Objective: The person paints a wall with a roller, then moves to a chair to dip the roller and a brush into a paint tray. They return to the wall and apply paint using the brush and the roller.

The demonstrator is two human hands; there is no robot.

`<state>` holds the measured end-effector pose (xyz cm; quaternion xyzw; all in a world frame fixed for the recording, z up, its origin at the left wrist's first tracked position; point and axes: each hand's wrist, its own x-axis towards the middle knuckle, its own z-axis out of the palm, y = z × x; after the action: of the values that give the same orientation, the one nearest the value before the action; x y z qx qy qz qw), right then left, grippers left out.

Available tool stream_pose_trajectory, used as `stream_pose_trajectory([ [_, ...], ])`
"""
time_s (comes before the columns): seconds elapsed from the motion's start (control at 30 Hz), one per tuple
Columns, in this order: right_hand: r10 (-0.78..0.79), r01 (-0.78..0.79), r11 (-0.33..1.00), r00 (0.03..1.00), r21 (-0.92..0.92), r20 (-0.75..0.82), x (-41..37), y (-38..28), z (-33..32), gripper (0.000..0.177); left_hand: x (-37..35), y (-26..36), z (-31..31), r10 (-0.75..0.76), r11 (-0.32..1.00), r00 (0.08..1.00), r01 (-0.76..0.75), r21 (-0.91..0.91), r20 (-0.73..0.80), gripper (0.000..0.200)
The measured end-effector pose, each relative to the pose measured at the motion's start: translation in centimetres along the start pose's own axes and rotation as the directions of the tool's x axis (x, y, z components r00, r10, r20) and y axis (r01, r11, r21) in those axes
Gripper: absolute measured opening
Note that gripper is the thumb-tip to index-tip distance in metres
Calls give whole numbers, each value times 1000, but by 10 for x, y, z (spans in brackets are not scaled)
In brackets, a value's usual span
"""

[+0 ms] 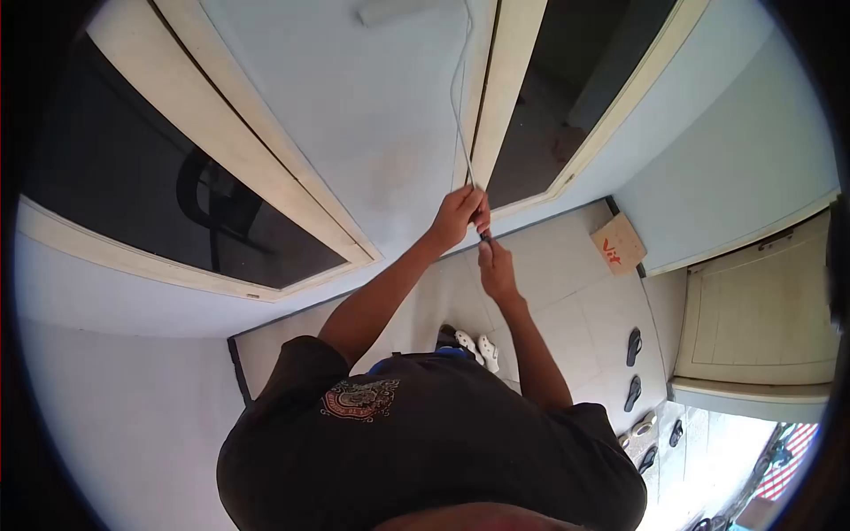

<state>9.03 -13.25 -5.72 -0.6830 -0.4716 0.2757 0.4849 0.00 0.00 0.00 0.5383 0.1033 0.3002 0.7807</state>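
A thin white cable (455,97) hangs down the pale wall from above and runs into my left hand (459,215), whose fingers are closed round its lower end. Just below and to the right, my right hand (498,270) is closed in a pinch on a small dark piece (483,235) that shows between the two hands. Its kind cannot be made out, nor whether it is joined to the cable. Both hands are held close together in front of the wall, beside the right window frame.
Dark windows (257,208) flank the wall panel. A white fitting (394,9) sits high on the wall. On the tiled floor are white clogs (487,351), dark sandals (634,347) and a cardboard box (620,245) with red lettering. A wooden door (761,310) stands at the right.
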Motion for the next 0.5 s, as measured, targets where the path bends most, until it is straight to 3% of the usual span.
stream_pose_trajectory([
  [0.1, -4, 3, 1000, 999, -22, -42, -35, 83, 37, 40, -33, -80, -22, -150, 988, 987, 148, -46, -52, 38],
  [0.17, 165, -165, 986, 986, -9, 37, -82, 113, 46, 39, -73, -131, -22, -266, 963, 959, 262, -57, -94, 39],
  [0.27, 218, -218, 976, 974, -7, 58, -118, 124, 35, 41, -95, -144, 6, -318, 945, 938, 302, -121, -137, 41],
  [0.5, 110, -113, 991, 993, 71, 43, -31, 25, 4, 36, -12, -26, 3, -66, 998, 997, 65, 6, 32, 39],
])
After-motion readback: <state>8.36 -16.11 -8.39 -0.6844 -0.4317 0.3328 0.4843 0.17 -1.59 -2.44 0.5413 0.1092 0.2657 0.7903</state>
